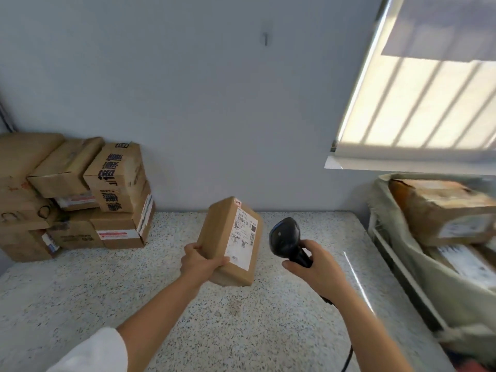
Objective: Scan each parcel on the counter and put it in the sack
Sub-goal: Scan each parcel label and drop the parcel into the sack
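A brown cardboard parcel is held above the counter, tilted, its far end raised. The left hand grips its near bottom corner, thumb on the left face and fingers curled under the front edge. A white shipping label with barcodes covers the face turned toward the right hand.

Just right of the parcel, not touching it, the right hand is closed around the handle of a black scanner, whose head points up toward the label. A dark cable trails down from under the right wrist.

Farther right of the right hand, past the counter's right edge, an open grey-green sack holds two cardboard parcels, one battered box on top and another labelled box beneath.

Well left of the left hand, a stack of cardboard boxes fills the counter's back left corner against the wall. Bare speckled counter lies under and between both hands, reaching back to the wall.
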